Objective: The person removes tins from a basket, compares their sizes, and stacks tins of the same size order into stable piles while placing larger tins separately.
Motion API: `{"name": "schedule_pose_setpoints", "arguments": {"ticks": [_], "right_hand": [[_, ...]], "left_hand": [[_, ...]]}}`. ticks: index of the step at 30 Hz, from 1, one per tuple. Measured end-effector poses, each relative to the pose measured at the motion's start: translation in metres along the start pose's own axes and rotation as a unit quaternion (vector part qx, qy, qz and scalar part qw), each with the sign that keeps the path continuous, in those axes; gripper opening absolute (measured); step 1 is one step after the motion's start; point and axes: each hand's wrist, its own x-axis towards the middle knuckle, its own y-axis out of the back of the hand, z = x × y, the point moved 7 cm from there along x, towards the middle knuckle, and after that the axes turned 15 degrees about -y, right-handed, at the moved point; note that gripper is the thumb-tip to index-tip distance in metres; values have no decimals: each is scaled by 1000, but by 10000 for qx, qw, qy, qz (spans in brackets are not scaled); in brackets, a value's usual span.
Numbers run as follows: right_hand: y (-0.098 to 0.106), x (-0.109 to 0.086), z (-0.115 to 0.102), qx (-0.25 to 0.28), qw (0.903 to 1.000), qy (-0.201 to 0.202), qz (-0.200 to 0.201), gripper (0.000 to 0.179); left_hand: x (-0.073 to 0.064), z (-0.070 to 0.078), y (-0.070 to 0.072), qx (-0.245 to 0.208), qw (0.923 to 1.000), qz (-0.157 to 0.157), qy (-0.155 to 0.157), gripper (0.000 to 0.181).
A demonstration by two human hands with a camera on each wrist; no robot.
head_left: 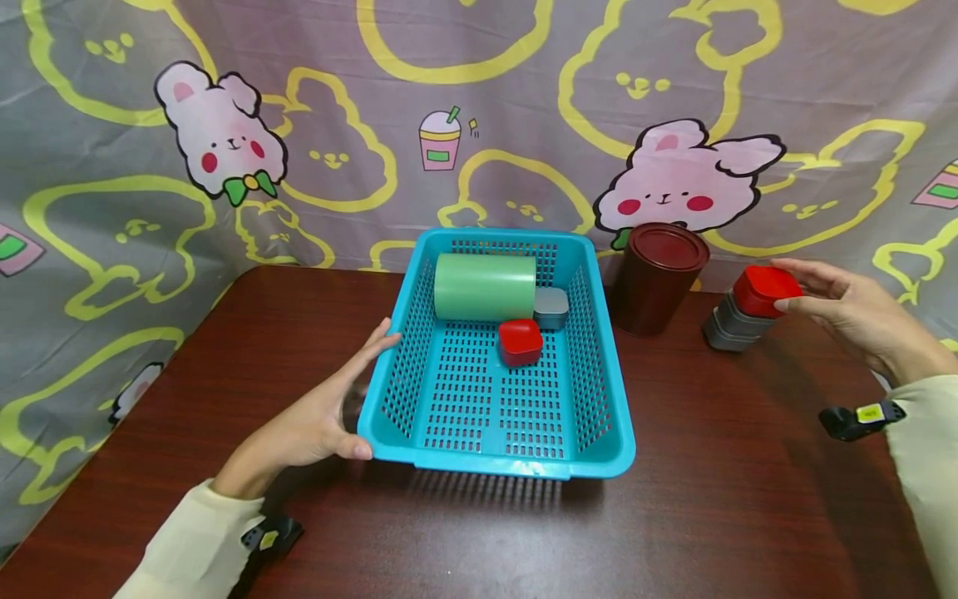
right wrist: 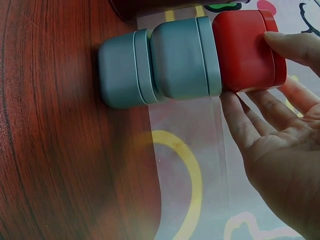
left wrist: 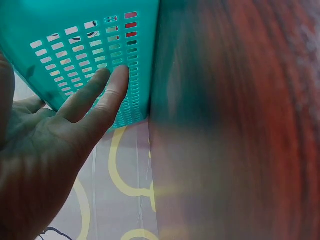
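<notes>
On the right of the head view, my right hand [head_left: 868, 316] pinches a small red lidded tin [head_left: 765, 291] between thumb and fingers. That tin tops a stack of two grey tins, the upper grey tin [right wrist: 182, 57] and the lower grey tin [right wrist: 120, 70]. My left hand [head_left: 310, 424] is at the left side of a turquoise perforated basket [head_left: 524, 466], its fingers extended along the wall and its thumb by the front left corner. Inside the basket lie a green cylindrical canister [head_left: 485, 287] on its side, a small grey tin [head_left: 551, 308] and another red tin [head_left: 520, 343].
A dark red round canister [head_left: 659, 279] stands between the basket and the stack. Behind everything hangs a grey cartoon-printed cloth [head_left: 329, 166], right at the back edge of the dark wooden table [head_left: 711, 516].
</notes>
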Motion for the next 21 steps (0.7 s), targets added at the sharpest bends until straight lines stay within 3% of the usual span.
{"name": "schedule_pose_setpoints", "arguments": {"ticks": [12, 21], "right_hand": [[2, -6, -1, -378, 9987, 96, 325, 77], [11, -29, -29, -237, 9946, 508, 875, 74]], "left_hand": [[0, -1, 0, 77, 10000, 20, 40, 121], [0, -1, 1, 157, 9999, 40, 61, 120]]}}
